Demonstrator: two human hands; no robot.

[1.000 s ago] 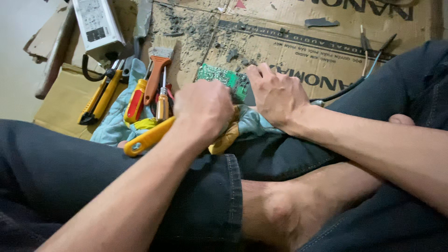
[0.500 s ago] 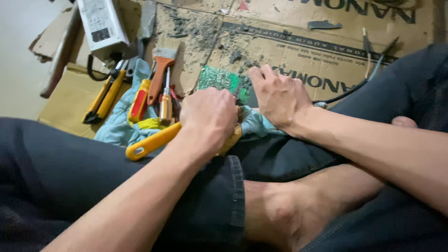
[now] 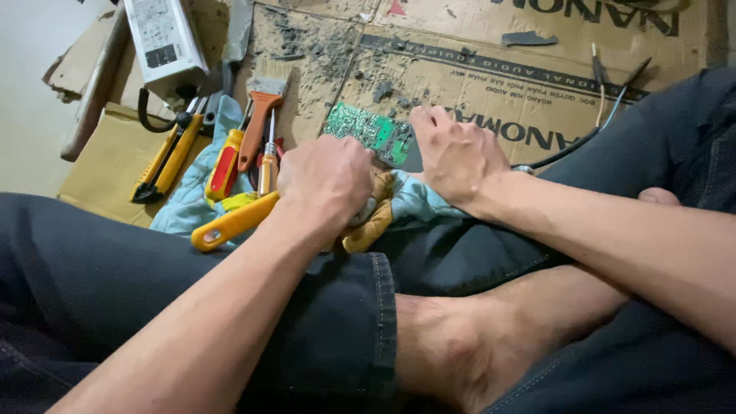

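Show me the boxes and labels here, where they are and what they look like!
Flattened cardboard box: spread on the floor at the top, brown with black printing, dusty with grey crumbs.
White box-shaped unit: top left above the tools, with a printed label and a small black patch.
No screens.

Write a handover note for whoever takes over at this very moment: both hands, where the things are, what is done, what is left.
Left hand: closed in a fist over a yellow-handled tool, above the blue cloth.
Right hand: fingers curled on the edge of the green circuit board, holding it tilted over the cardboard.
Nearby: screwdriver, brush, yellow pliers, grey metal box.
Done: board is out and bare; grey debris lies on the cardboard.
Left: board not yet set down; the tool's working end is hidden, so I cannot tell its contact.
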